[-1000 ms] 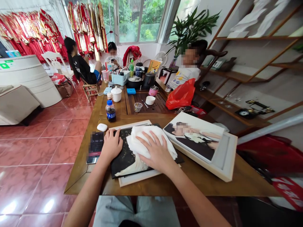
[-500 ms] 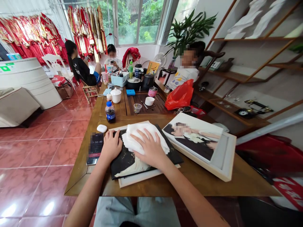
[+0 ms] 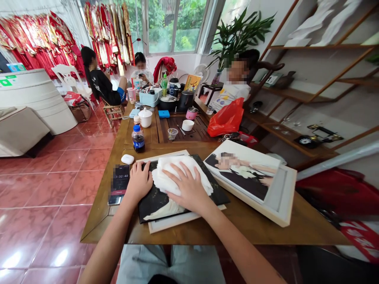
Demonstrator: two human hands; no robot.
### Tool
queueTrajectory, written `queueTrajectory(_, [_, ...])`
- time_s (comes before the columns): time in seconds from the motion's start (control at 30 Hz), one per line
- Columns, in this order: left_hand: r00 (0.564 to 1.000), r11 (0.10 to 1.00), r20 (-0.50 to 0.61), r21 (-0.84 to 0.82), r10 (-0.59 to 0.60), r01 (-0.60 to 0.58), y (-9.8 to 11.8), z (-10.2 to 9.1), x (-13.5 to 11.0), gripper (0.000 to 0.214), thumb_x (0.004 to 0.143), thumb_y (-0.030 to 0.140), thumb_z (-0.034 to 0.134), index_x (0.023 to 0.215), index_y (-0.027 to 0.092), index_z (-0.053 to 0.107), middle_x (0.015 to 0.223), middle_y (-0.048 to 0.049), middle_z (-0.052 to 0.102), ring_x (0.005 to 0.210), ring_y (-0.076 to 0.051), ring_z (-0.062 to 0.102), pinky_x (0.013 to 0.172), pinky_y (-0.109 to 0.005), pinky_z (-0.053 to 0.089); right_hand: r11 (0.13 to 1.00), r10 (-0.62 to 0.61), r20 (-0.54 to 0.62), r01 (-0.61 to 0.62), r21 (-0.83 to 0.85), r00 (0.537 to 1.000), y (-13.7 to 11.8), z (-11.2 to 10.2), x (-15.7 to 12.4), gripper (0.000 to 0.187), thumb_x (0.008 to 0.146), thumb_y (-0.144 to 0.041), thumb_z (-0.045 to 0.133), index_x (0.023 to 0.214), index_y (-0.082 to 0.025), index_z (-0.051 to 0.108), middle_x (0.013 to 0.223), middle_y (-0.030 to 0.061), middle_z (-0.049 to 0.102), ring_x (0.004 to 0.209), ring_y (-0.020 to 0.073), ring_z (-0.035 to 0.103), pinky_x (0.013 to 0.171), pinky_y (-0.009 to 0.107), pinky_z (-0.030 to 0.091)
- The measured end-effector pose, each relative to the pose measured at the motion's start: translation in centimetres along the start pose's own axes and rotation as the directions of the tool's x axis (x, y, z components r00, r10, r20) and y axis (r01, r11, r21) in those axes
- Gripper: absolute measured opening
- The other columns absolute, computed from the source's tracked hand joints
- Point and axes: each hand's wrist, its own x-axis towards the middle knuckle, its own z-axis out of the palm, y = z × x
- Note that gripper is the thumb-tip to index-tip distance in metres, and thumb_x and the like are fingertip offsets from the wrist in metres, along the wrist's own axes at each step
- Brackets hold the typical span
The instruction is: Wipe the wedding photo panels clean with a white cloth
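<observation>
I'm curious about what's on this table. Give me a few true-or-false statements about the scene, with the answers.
1. The right hand is pressing on a white cloth. True.
2. The left hand is gripping a plastic bottle. False: it rests on a dark panel, and the plastic bottle stands farther up the table.
3. A phone lies just left of the left hand. True.
4. The framed portrait is on a wall shelf. False: it lies on the wooden table, right of the hands.
</observation>
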Motion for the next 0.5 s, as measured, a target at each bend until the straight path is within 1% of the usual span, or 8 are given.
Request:
queueTrajectory(0.13, [1.000, 1.000, 0.017, -0.010, 0.015, -0.015, -0.1, -0.1, -0.1, 0.050, 0.098, 0.024, 0.042, 0.147, 0.016, 0.050, 0.139, -0.0171, 0.050, 0.134, -0.035, 0.042, 0.110, -0.055, 0.043, 0.999, 0.051, 0.036, -0.052, 0.011, 0.998, -0.2, 0.0, 3.1, 0.067, 0.093, -0.049, 0.057, 0.157, -0.039, 0.040, 0.166, 0.0059, 0.036, 0.154, 0.0385, 0.022, 0.116, 0.073, 0.015])
queueTrajectory(0.23, [1.000, 1.000, 0.007, -0.021, 0.023, -0.023, -0.2, -0.1, -0.1, 0.047, 0.100, 0.028, 0.040, 0.144, 0.016, 0.052, 0.138, -0.0168, 0.050, 0.132, -0.034, 0.042, 0.110, -0.055, 0.043, 0.998, 0.063, 0.041, -0.064, 0.017, 0.997, -0.5, -0.2, 4.0, 0.067, 0.093, -0.049, 0.057, 0.157, -0.039, 0.040, 0.166, 0.0054, 0.037, 0.154, 0.0383, 0.022, 0.116, 0.073, 0.016])
queueTrajectory(0.3, [1.000, 0.999, 0.003, -0.020, 0.025, -0.025, -0.3, 0.0, -0.1, 0.048, 0.099, 0.026, 0.041, 0.145, 0.016, 0.052, 0.139, -0.0168, 0.050, 0.132, -0.034, 0.042, 0.111, -0.054, 0.042, 0.998, 0.053, 0.028, -0.054, 0.018, 0.998, -0.5, -0.1, 3.7, 0.067, 0.093, -0.048, 0.058, 0.157, -0.040, 0.040, 0.166, 0.0050, 0.037, 0.154, 0.0378, 0.022, 0.117, 0.072, 0.015])
queueTrajectory(0.37, [1.000, 1.000, 0.005, -0.014, 0.021, -0.021, -0.4, 0.1, -0.1, 0.051, 0.097, 0.024, 0.043, 0.147, 0.016, 0.050, 0.140, -0.0168, 0.049, 0.134, -0.034, 0.041, 0.111, -0.054, 0.041, 0.999, 0.039, 0.015, -0.039, 0.016, 0.999, -0.6, -0.1, 2.8, 0.067, 0.092, -0.047, 0.058, 0.156, -0.039, 0.041, 0.165, 0.0053, 0.038, 0.154, 0.0380, 0.023, 0.118, 0.071, 0.014])
queueTrajectory(0.5, [1.000, 1.000, -0.014, -0.006, 0.013, -0.014, -0.4, 0.4, 0.0, 0.051, 0.097, 0.023, 0.042, 0.147, 0.016, 0.050, 0.138, -0.0174, 0.051, 0.134, -0.034, 0.042, 0.111, -0.054, 0.042, 1.000, 0.018, -0.006, -0.018, 0.015, 1.000, -0.8, 0.1, -0.1, 0.069, 0.091, -0.045, 0.059, 0.157, -0.041, 0.040, 0.166, 0.0046, 0.038, 0.153, 0.0391, 0.025, 0.117, 0.072, 0.013])
